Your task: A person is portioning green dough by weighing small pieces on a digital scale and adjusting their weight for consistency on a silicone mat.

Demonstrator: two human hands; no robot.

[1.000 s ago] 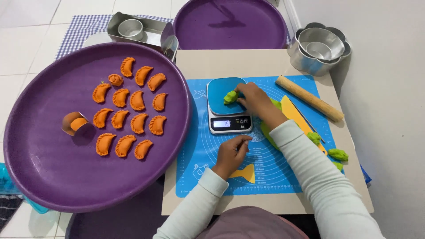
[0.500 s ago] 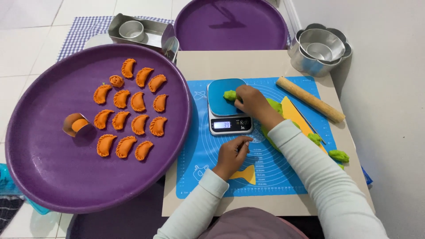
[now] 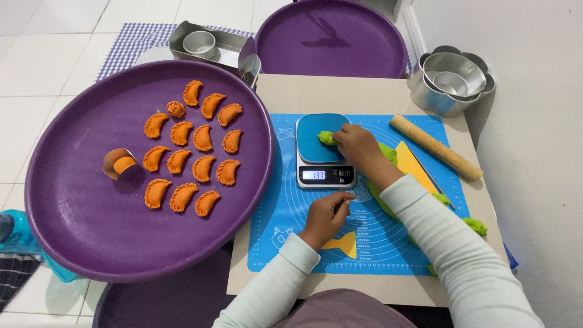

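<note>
Change: against the earlier frames, the small lump of green dough (image 3: 327,137) is now lower on the scale plate, the right hand (image 3: 358,144) has shifted with it, and the display shows a different reading.
Dough: the lump lies on the teal plate of the small digital kitchen scale (image 3: 322,152), near its right edge.
Right hand: the fingers are closed around the lump from the right side and press it on the plate.
Left hand: the left hand (image 3: 328,214) rests on the blue silicone baking mat (image 3: 285,200) below the scale, fingers curled almost shut with the tips together; if they pinch a small thing, I cannot tell.
Nearby: a bigger mass of green dough (image 3: 388,159) lies under the right forearm, a yellow plastic scraper (image 3: 415,165) and a wooden rolling pin (image 3: 436,147) are to the right, and a loose green piece (image 3: 475,225) is near the mat edge.
Risk: I think the pressing hand can falsify the weight; also the sleeve may drag over the soft dough mass and stick to it.
Surface: the mat lies on a low beige table (image 3: 340,94).
Left side: a large purple round tray (image 3: 67,218) carries rows of orange crescent-shaped pastries (image 3: 193,160) and a metal cutter (image 3: 119,164).
Room: white floor tiles (image 3: 36,54), a second purple tray (image 3: 331,37), metal flower-shaped moulds (image 3: 452,74), and a blue checked cloth (image 3: 136,37) are around.
</note>
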